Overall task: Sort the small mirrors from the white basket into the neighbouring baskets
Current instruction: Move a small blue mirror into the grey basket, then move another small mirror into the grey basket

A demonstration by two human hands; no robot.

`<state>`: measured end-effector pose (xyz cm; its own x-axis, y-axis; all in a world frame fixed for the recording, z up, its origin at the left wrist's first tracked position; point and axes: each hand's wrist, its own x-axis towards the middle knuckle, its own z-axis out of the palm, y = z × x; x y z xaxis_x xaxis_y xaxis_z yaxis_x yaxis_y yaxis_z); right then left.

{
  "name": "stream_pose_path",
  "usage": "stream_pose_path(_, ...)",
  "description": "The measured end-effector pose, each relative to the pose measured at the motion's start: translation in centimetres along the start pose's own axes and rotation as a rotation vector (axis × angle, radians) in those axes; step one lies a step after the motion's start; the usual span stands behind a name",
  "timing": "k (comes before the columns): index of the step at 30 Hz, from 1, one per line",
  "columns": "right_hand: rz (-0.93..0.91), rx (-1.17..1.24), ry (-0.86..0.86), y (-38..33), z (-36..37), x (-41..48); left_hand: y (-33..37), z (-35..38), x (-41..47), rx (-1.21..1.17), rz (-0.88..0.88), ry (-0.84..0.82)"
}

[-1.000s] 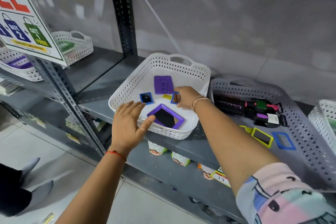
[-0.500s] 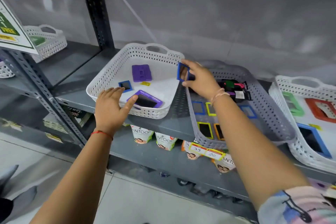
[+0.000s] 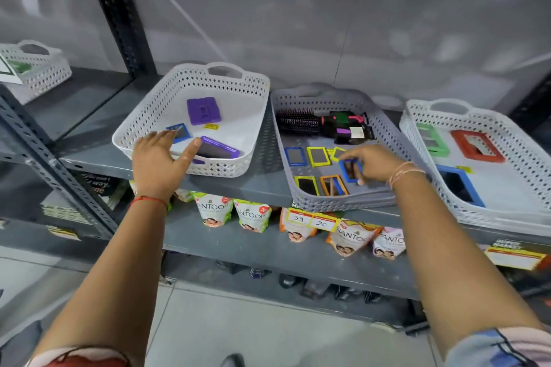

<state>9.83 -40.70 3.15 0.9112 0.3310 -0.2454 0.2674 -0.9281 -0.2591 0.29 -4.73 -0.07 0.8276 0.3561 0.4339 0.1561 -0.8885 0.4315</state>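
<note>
The white basket (image 3: pixel 244 89) stands on the grey shelf and holds a purple-backed mirror (image 3: pixel 203 110), a small blue mirror (image 3: pixel 179 132) and a larger purple-framed mirror (image 3: pixel 219 149). My left hand (image 3: pixel 161 159) rests flat on the basket's front rim, fingers apart, holding nothing. My right hand (image 3: pixel 374 162) is inside the grey basket (image 3: pixel 384 128) to the right, pinching a small blue-framed mirror (image 3: pixel 351 170) just above the basket floor. Several small blue, yellow and orange mirrors lie around it.
A hairbrush (image 3: pixel 298 122) and packaged combs lie at the back of the grey basket. A second white basket (image 3: pixel 507 214) at far right holds green, red and blue mirrors. Soap pouches (image 3: pixel 213 211) hang on the shelf below. Another white basket (image 3: pixel 38 71) sits far left.
My right hand has carried the small blue mirror from above the white basket's right rim down into the grey basket. The left hand stays on the white basket's rim.
</note>
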Motion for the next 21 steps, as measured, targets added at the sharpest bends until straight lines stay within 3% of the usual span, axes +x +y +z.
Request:
stream_pose_path(4, 0.057, 0.0, -0.127, 0.6, 0.8, -0.2, 0.0, -0.2, -0.1, -0.015, -0.004, 0.0)
stream_pose_path(16, 0.069, -0.057, -0.129, 0.8, 0.9, -0.5, 0.1, -0.1, -0.2, -0.036, -0.025, 0.018)
stream_pose_path(21, 0.077, -0.05, -0.058, -0.7, -2.7, -0.9, 0.0, 0.1, -0.1, -0.05, -0.04, 0.013)
